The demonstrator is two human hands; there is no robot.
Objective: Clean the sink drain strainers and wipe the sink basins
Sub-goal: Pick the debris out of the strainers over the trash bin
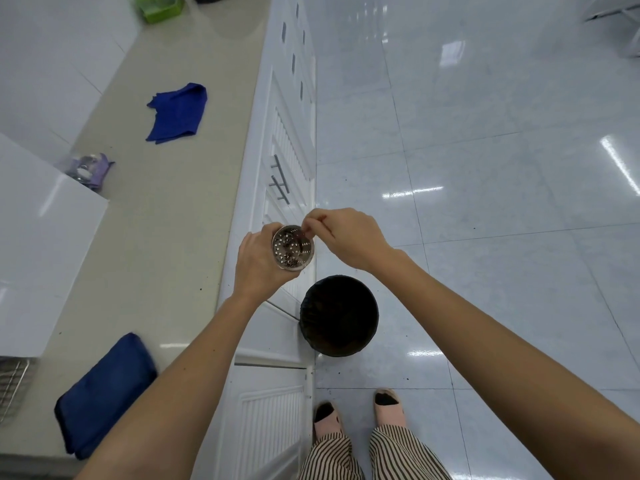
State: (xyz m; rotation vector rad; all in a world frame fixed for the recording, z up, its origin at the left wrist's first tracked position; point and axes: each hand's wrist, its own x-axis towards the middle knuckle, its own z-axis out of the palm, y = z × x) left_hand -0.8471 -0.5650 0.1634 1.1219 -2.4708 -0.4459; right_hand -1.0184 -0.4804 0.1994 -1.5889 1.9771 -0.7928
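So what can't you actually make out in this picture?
Head view throughout.
- The scrap the right hand pinches at the strainer rim: too small, half covered by fingers.
- Inside of the bin: too dark.
- Green basket: blurred, cut off by the top edge.
- Sink basins: outside the frame.

black bin (339, 315) on floor (485, 168) | green basket (160, 6) on counter (166, 202)

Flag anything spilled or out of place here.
Dark specks lie scattered on the countertop and on the floor near the bin, resembling the debris in the strainer the left hand holds. One blue cloth lies crumpled.
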